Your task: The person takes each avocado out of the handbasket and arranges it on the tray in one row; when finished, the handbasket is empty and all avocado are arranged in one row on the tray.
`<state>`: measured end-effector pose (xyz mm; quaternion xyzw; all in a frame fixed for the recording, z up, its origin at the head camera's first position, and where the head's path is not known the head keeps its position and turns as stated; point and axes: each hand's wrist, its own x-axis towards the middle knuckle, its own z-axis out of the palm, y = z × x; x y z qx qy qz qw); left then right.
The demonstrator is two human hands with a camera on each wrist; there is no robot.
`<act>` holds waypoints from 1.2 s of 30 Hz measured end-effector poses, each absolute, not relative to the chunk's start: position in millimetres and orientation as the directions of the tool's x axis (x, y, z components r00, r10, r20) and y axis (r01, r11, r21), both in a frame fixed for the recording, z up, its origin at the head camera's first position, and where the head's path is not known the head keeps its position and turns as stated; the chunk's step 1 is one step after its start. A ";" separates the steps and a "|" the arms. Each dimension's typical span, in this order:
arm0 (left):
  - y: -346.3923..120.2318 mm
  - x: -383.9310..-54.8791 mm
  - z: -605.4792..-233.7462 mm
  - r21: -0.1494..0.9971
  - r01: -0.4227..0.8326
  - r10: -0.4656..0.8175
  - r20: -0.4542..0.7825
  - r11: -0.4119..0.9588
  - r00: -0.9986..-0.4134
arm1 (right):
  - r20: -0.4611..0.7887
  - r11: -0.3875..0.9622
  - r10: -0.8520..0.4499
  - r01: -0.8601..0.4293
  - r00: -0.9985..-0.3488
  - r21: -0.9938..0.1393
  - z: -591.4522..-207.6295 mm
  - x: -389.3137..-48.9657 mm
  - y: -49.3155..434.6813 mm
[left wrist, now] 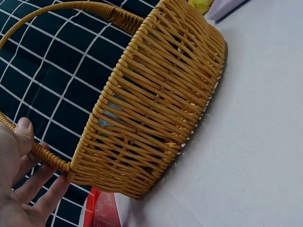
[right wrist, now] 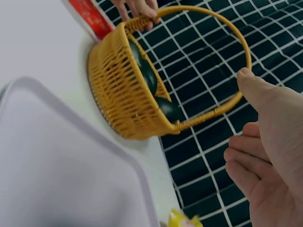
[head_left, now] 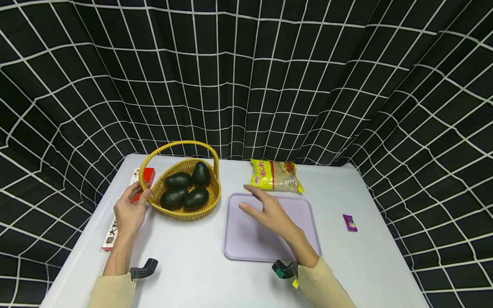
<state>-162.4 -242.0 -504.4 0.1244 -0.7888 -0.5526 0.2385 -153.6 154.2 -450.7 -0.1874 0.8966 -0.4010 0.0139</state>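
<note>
A yellow-brown wicker basket point(head_left: 187, 215) with a tall hoop handle point(head_left: 181, 143) stands at the left of the table, several dark green avocados point(head_left: 196, 198) lying inside. My left hand point(head_left: 130, 214) pinches the lower left end of that handle between thumb and fingers, just above the rim. In the left wrist view the thumb lies along one side of the handle point(left wrist: 49, 157) and the fingers are behind it. My right hand point(head_left: 269, 214) is held over the lilac tray point(head_left: 250, 252), thumb and fingers spread apart and holding nothing; its palm shows in the right wrist view.
A long red and white box point(head_left: 110, 236) lies left of the basket, partly hidden by my left hand. Behind the tray is a yellow food packet point(head_left: 275, 175). A small purple packet point(head_left: 350, 223) lies at the right. Black gridded cloth point(head_left: 246, 77) surrounds the white table.
</note>
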 end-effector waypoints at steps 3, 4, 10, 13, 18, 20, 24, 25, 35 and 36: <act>-243.5 -162.7 -505.3 0.937 0.074 -0.455 0.233 0.341 -0.859 | 0.134 0.596 -0.358 -0.337 -0.924 -0.729 -450.3 -157.8 144.9; -244.0 -163.3 -505.8 0.939 0.074 -0.451 0.229 0.336 -0.863 | 0.137 0.595 -0.362 -0.342 -0.922 -0.728 -449.9 -159.3 142.1; -243.7 -165.1 -502.9 0.939 0.076 -0.452 0.231 0.336 -0.861 | 0.127 0.581 -0.421 -0.375 -0.898 -0.722 -448.5 -169.0 122.0; -243.3 -165.2 -501.6 0.941 0.071 -0.459 0.226 0.332 -0.859 | 0.120 0.567 -0.453 -0.389 -0.883 -0.726 -448.7 -171.4 111.0; -243.7 -165.5 -502.3 0.942 0.054 -0.469 0.213 0.331 -0.857 | 0.108 0.538 -0.476 -0.386 -0.873 -0.749 -451.0 -174.4 95.8; -243.9 -165.2 -502.9 0.942 0.050 -0.474 0.213 0.333 -0.855 | 0.101 0.530 -0.480 -0.380 -0.871 -0.758 -452.1 -175.7 90.8; -244.8 -165.6 -504.8 0.944 0.047 -0.477 0.207 0.326 -0.854 | 0.101 0.520 -0.487 -0.381 -0.868 -0.764 -453.4 -177.9 82.6; -244.9 -165.8 -505.0 0.946 0.041 -0.476 0.199 0.322 -0.856 | 0.105 0.518 -0.487 -0.384 -0.867 -0.764 -453.5 -178.6 81.0; -242.4 -162.2 -504.1 0.919 0.061 -0.460 0.252 0.391 -0.851 | 0.068 0.521 -0.514 -0.374 -0.855 -0.767 -458.4 -186.9 68.2; -242.1 -162.9 -504.4 0.916 0.067 -0.459 0.260 0.396 -0.849 | 0.068 0.527 -0.515 -0.379 -0.854 -0.761 -458.5 -188.1 67.0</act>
